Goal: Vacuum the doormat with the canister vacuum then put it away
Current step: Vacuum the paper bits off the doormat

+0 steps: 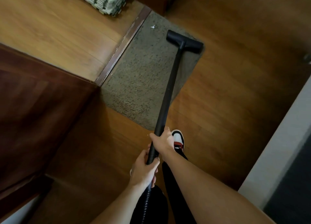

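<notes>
The right hand (pixel 164 142) grips the long black vacuum wand (pixel 170 87), fingers wrapped round it. Just below, the left hand (pixel 143 170) clasps its lower end above the ribbed black hose (pixel 146 202). The wide black floor nozzle (pixel 184 40) rests on the speckled grey-brown doormat (pixel 143 75), near its far corner, on the wooden floor (pixel 227 97).

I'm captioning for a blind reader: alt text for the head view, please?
The right hand and left hand grip a black vacuum wand whose floor head rests on a speckled doormat over wooden floor. A white scrap lies on the doormat nearby.
</notes>
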A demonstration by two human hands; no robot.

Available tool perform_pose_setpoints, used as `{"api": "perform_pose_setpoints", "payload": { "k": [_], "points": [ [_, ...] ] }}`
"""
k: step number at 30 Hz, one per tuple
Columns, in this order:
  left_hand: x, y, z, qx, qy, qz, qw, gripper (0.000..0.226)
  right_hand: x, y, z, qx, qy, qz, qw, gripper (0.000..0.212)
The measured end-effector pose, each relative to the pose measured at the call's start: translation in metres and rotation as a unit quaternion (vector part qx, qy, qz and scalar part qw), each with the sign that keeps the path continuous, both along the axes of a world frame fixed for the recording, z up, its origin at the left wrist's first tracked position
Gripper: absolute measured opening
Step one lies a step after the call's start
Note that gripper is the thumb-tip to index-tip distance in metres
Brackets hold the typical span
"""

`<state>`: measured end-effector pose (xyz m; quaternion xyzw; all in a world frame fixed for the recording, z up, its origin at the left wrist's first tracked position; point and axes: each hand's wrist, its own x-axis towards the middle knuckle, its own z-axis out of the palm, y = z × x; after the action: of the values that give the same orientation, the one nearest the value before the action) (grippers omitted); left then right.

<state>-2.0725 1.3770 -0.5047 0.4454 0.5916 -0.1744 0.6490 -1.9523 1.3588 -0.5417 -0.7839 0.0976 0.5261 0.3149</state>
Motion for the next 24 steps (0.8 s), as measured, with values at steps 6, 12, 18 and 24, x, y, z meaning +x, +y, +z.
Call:
{"api": "perform_pose_setpoints", "payload": {
  "k": [6, 12, 18, 24],
  "points": [
    [0.031, 0.013, -0.003, -0.007, -0.004, 0.012, 1.0, 0.007, 0.027, 0.012, -0.008, 0.002, 0.001, -0.004, 1.0, 0.037],
    [0.049, 0.022, -0.007, -0.018, -0.003, 0.012, 1.0, 0.006, 0.046, 0.019, -0.01, 0.006, 0.0, -0.023, 1.0, 0.033],
    [0.034, 0.018, -0.006, -0.026, -0.003, 0.025, 0.999, 0.008, 0.031, 0.017, -0.003, 0.009, -0.002, -0.027, 1.0, 0.035],
    [-0.01, 0.001, 0.0, -0.021, 0.004, 0.056, 0.998, 0.011, -0.016, 0.008, 0.002, 0.024, -0.022, -0.007, 0.999, 0.037]
  ]
}}
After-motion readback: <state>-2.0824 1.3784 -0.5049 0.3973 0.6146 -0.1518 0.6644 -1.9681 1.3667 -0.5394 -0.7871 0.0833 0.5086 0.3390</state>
